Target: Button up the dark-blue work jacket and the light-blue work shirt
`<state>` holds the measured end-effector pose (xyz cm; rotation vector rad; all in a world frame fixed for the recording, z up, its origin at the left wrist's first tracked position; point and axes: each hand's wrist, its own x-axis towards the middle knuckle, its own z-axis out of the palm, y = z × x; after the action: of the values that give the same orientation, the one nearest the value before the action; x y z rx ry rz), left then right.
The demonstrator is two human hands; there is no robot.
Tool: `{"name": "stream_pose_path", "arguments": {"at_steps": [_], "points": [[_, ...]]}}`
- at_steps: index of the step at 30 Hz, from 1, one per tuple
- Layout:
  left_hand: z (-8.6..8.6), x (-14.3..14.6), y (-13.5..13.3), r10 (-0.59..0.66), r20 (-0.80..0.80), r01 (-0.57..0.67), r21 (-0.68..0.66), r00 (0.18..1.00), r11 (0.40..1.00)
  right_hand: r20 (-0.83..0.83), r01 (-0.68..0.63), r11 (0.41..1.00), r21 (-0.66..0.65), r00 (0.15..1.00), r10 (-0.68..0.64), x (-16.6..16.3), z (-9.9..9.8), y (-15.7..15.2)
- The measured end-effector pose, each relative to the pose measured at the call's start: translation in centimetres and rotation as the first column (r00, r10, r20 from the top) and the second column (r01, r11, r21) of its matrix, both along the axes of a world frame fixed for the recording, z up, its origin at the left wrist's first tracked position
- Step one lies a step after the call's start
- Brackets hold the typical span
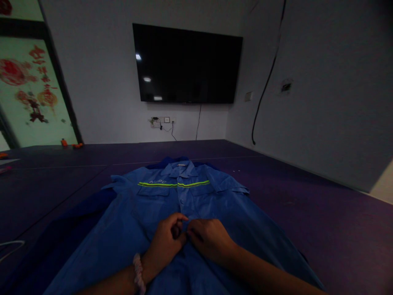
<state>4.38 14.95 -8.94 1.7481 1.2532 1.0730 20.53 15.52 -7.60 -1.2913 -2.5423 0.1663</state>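
Note:
A blue short-sleeved work shirt (138, 229) lies spread face up, its collar pointing away from me and a yellow-green stripe across the chest. Both hands meet at its front button placket. My left hand (168, 235), with a pink scrunchie (138, 272) at the wrist, pinches the placket edge. Right beside it, my right hand (210, 239) has its fingers pressed together on the same placket. The fingertips hide whatever button is there. Farther up, a button (182, 201) shows on the placket. Darker blue cloth (82, 219) lies beneath the shirt.
The shirt rests on a purple mat floor (294, 200). A television (188, 65) hangs on the far wall above sockets and cords. A black cable (264, 90) hangs down the right wall. Small orange objects (77, 145) lie at the far left, and a white cord (14, 242) lies nearer.

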Motion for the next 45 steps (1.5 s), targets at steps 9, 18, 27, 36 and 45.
{"name": "stream_pose_path", "arguments": {"at_steps": [9, 18, 27, 36, 45], "points": [[-1.0, -0.2, 0.8, -0.028, -0.024, 0.029, 0.019, 0.999, 0.999, -0.005, 0.006, 1.0, -0.015, 1.0, -0.006, -0.1, 0.1, -0.1], [-0.4, -0.1, 0.4, -0.044, -0.108, 0.047, 0.02, 0.993, 0.999, -0.05, 0.016, 1.0, -0.017, 0.999, -0.017, -0.2, -0.2, 0.0], [-0.1, 0.1, 0.1, -0.042, -0.11, 0.048, 0.045, 0.993, 0.998, -0.05, 0.01, 1.0, -0.015, 0.999, -0.011, -0.2, -0.4, 0.0], [-0.3, 0.1, 0.4, -0.024, -0.128, 0.034, 0.077, 0.991, 0.996, -0.071, 0.019, 0.999, -0.031, 0.997, -0.021, -0.3, -0.1, -0.2], [-0.6, 0.0, 0.5, -0.008, -0.152, 0.024, 0.098, 0.988, 0.995, -0.143, 0.006, 0.999, -0.047, 0.99, -0.012, 0.0, -0.5, 0.1]]}}
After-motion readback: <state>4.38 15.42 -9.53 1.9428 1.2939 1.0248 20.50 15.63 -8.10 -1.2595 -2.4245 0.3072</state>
